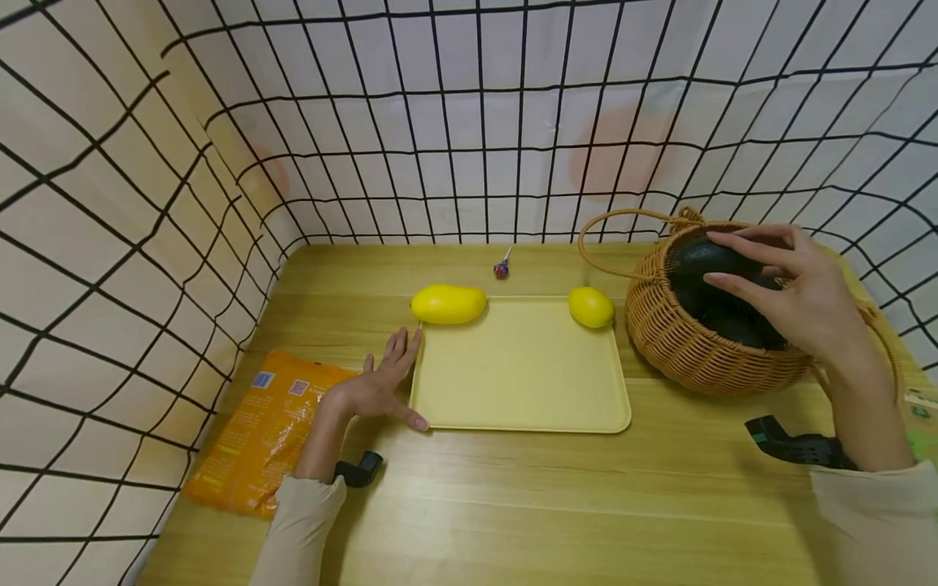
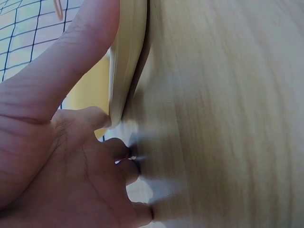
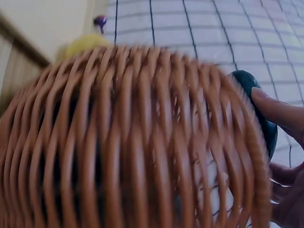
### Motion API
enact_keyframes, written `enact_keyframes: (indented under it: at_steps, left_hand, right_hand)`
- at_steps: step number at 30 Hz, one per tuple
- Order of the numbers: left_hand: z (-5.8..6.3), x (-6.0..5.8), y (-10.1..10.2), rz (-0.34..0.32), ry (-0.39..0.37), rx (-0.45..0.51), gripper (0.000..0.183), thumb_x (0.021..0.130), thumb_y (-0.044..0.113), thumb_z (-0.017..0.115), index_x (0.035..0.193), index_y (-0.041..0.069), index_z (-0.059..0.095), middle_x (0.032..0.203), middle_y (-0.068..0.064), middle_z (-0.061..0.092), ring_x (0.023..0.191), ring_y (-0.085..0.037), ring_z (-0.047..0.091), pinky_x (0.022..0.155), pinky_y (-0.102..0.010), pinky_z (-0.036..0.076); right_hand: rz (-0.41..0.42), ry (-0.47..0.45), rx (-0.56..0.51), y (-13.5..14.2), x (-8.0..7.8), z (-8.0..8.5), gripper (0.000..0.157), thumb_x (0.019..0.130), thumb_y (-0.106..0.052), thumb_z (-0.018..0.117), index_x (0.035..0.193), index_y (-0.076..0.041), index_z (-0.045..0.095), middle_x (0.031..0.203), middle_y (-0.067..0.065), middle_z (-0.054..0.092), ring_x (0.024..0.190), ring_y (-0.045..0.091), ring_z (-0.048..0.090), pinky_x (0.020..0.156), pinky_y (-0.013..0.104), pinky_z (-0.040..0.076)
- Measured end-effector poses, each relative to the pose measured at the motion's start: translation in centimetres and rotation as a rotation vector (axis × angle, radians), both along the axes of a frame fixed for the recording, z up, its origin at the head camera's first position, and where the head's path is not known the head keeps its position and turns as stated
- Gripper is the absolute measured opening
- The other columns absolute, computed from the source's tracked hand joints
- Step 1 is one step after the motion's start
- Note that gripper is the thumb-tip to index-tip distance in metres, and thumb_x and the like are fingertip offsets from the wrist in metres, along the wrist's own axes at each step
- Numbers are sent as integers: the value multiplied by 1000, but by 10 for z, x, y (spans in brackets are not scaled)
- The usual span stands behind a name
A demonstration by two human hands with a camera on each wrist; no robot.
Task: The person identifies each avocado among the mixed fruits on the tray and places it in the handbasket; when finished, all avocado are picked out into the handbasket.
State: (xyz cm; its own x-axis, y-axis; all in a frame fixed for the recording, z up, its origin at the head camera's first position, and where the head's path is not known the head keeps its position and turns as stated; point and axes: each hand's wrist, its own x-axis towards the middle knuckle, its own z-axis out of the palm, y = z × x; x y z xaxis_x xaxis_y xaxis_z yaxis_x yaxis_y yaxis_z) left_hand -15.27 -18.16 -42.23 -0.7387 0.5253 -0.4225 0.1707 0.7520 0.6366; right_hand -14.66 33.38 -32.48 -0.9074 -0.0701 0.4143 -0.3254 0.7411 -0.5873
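At the right, a round wicker basket [image 1: 696,358] tilts toward me with dark green fruit inside. My right hand [image 1: 806,285] reaches over its mouth, thumb and fingers gripping a dark green oval fruit [image 1: 707,262]; in the right wrist view, this fruit [image 3: 259,109] shows at the rim beside the thumb. My left hand [image 1: 381,387] has spread fingers touching the left edge of a pale yellow tray [image 1: 523,366]. A yellow mango [image 1: 449,304] lies at the tray's back left corner, a lemon [image 1: 591,308] at its back right.
Behind the tray lies a small lollipop [image 1: 501,267]. An orange plastic packet [image 1: 267,431] sits under and beside my left forearm. The basket's looped handle [image 1: 597,236] leans left. Black wire mesh [image 1: 498,122] walls the table's back and sides.
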Motion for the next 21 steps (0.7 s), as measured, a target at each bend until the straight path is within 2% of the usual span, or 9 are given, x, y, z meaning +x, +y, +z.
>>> enact_keyframes:
  at_steps: [6, 9, 13, 16, 21]
  left_hand:
    - [0, 0, 0, 2, -2, 5, 141, 79, 39, 90, 163, 8, -19, 166, -21, -35, 155, -39, -31, 120, -73, -18]
    - [0, 0, 0, 3, -2, 6, 141, 79, 40, 90, 163, 8, -19, 166, -21, -35, 156, -39, -31, 120, -72, -19]
    - [-1, 0, 0, 6, -3, 3, 142, 78, 40, 90, 163, 9, -19, 166, -21, -35, 156, -39, -31, 120, -72, -19]
    - [-1, 0, 0, 6, -3, -2, 141, 79, 40, 90, 163, 9, -19, 166, -21, -35, 156, -38, -31, 120, -72, -18]
    - [-1, 0, -1, 2, -1, -5, 141, 79, 41, 90, 163, 9, -19, 166, -21, -35, 156, -39, -31, 120, -73, -18]
  right_hand:
    - [-99, -27, 42, 25, 1, -15, 47, 95, -14, 76, 141, -20, 66, 120, -35, 33, 98, -10, 36, 76, 18, 33]
    - [-115, -33, 42, 31, 2, -20, 46, 95, -14, 76, 140, -18, 67, 124, -27, 38, 98, -13, 35, 75, 17, 33]
    - [-107, -28, 23, 35, 1, -25, 46, 94, -12, 76, 139, -17, 67, 125, -27, 40, 102, -14, 35, 74, 14, 32]
    - [-90, -14, 9, 34, 0, -28, 47, 93, -9, 77, 138, -17, 68, 123, -35, 37, 105, -15, 36, 76, 14, 32]
    - [-37, 8, 19, 33, -2, -29, 47, 91, -6, 78, 137, -15, 69, 123, -37, 39, 110, -17, 35, 79, 19, 33]
